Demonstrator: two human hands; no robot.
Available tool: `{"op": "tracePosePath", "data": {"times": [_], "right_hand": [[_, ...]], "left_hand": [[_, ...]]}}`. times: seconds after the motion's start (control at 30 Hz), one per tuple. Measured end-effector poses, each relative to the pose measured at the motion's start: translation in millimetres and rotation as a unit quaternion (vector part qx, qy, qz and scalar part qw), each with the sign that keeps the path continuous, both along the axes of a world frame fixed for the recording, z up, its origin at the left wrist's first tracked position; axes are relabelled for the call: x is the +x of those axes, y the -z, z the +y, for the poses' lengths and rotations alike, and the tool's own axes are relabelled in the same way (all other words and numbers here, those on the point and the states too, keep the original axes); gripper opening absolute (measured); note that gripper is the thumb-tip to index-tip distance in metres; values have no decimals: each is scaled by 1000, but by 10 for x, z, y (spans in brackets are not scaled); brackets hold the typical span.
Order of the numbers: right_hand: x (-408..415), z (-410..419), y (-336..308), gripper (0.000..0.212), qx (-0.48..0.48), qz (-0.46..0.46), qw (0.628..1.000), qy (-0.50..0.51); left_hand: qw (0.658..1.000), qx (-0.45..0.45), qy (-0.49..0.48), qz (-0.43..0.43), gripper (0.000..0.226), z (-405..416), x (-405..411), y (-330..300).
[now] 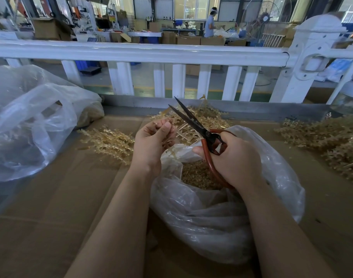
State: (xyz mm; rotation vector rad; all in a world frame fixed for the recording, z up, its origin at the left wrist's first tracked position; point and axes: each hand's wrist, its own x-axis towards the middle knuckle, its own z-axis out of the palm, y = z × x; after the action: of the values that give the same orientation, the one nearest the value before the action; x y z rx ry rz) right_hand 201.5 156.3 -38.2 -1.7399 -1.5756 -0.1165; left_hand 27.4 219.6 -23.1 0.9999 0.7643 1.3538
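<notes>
Left hand (154, 140) pinching sprig (172, 152) in curled fingers, above open bag (221, 213). Right hand (234, 157) gripping scissors (193, 123), blades parted, tips pointing away. Risk: blades closing near left fingertips, nicking them; cut bits missing bag.

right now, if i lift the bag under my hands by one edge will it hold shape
Likely floppy: the clear plastic bag is thin, crumpled film slumped on the cardboard. Probably bottom-heavy, with tan pieces piled inside. Lifted by one edge, its open mouth might sag and spill them.
</notes>
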Motion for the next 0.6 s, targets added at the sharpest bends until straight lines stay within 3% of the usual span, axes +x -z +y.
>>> {"op": "tracePosePath", "data": {"times": [0.3, 0.6], "right_hand": [[3, 4, -18, 60, -2, 109, 994, -21], [-5, 46, -4, 20, -32, 198, 977, -68]], "left_hand": [[999, 26, 18, 29, 8, -14, 20, 11], [998, 41, 41, 31, 16, -18, 76, 28]]}}
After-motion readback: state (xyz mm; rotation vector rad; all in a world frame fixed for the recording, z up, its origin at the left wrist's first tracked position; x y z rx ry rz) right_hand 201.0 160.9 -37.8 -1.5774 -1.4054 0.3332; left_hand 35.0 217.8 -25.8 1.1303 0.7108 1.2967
